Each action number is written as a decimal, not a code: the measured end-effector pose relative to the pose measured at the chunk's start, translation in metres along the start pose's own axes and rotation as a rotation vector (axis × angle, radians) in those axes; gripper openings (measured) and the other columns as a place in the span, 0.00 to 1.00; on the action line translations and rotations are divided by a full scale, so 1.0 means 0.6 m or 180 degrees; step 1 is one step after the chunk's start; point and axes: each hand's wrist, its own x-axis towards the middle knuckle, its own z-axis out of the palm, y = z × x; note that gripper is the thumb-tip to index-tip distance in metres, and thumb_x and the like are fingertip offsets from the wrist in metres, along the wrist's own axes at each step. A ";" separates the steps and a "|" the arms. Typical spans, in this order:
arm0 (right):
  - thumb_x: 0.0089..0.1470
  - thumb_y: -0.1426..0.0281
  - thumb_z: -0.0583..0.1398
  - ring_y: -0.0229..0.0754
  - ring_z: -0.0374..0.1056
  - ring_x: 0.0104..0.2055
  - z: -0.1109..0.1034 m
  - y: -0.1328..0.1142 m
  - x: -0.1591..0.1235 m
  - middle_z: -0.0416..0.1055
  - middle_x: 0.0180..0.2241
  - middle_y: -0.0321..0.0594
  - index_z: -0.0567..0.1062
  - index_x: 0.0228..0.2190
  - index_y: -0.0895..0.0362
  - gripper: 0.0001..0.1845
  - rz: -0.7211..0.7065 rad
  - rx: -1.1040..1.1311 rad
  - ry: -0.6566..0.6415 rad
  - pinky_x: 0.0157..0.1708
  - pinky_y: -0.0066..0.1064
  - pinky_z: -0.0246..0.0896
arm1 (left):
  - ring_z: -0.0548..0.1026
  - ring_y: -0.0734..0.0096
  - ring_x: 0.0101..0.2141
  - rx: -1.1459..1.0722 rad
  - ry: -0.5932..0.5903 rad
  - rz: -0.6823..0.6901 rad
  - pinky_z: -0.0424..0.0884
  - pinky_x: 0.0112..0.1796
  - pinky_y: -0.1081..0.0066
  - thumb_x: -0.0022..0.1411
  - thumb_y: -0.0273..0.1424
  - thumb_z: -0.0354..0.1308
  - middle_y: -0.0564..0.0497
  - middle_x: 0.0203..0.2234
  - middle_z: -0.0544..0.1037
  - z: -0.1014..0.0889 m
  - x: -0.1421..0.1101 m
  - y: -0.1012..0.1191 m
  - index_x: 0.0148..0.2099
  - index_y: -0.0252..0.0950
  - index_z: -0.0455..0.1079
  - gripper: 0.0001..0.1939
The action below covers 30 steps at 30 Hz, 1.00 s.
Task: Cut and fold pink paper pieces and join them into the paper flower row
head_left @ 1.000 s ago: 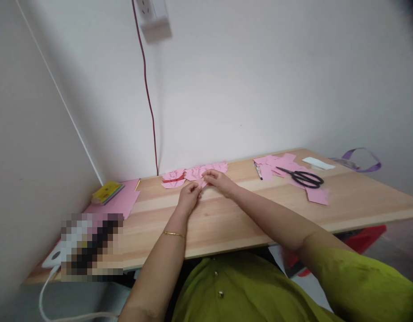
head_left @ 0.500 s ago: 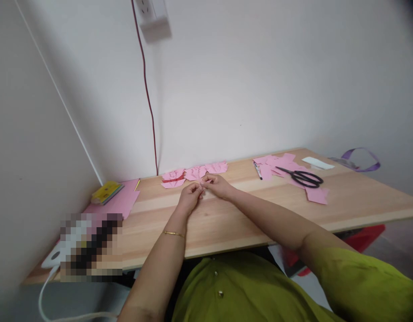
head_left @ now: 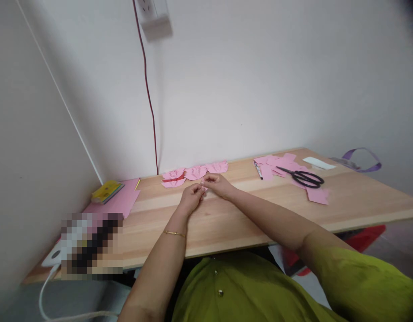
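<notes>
My left hand (head_left: 192,197) and my right hand (head_left: 218,184) meet above the middle of the table, fingertips pinched close together. Between them shows a sliver of pink paper (head_left: 205,189), mostly hidden by the fingers. Just beyond my hands, along the wall, lie three pink paper cut-outs: one with a red strip (head_left: 173,178), one in the middle (head_left: 195,172) and one on the right (head_left: 217,167).
On the right of the wooden table (head_left: 226,228) lie black scissors (head_left: 303,177), pink paper scraps (head_left: 318,195), a marker (head_left: 258,171) and a white strip (head_left: 318,163). At left are pink sheets (head_left: 128,203), a yellow packet (head_left: 107,192) and a white power strip (head_left: 54,255).
The fingers of my right hand have shifted slightly, and less of the pink paper shows between my hands. The things on the table stay where they were.
</notes>
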 end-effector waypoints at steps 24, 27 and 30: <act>0.46 0.61 0.63 0.35 0.61 0.28 0.002 -0.002 -0.001 0.66 0.26 0.33 0.71 0.24 0.57 0.12 0.0106 -0.0094 -0.0056 0.31 0.27 0.55 | 0.63 0.76 0.21 -0.0166 0.0211 -0.0107 0.58 0.25 0.74 0.56 0.39 0.56 0.55 0.17 0.67 0.002 0.005 -0.007 0.27 0.35 0.67 0.12; 0.48 0.60 0.62 0.35 0.61 0.28 0.000 -0.003 -0.001 0.66 0.25 0.33 0.72 0.24 0.57 0.13 0.0042 -0.0070 -0.0043 0.31 0.27 0.55 | 0.63 0.77 0.20 -0.0303 0.0131 -0.0149 0.57 0.24 0.75 0.56 0.39 0.57 0.56 0.18 0.67 0.002 0.003 -0.004 0.28 0.35 0.68 0.12; 0.48 0.59 0.62 0.34 0.61 0.27 -0.003 -0.004 -0.001 0.66 0.24 0.32 0.71 0.25 0.57 0.14 0.0159 0.0057 0.0015 0.31 0.27 0.55 | 0.62 0.78 0.19 -0.0409 0.0070 -0.0224 0.55 0.23 0.75 0.55 0.40 0.58 0.56 0.17 0.66 0.004 0.003 -0.004 0.29 0.34 0.68 0.13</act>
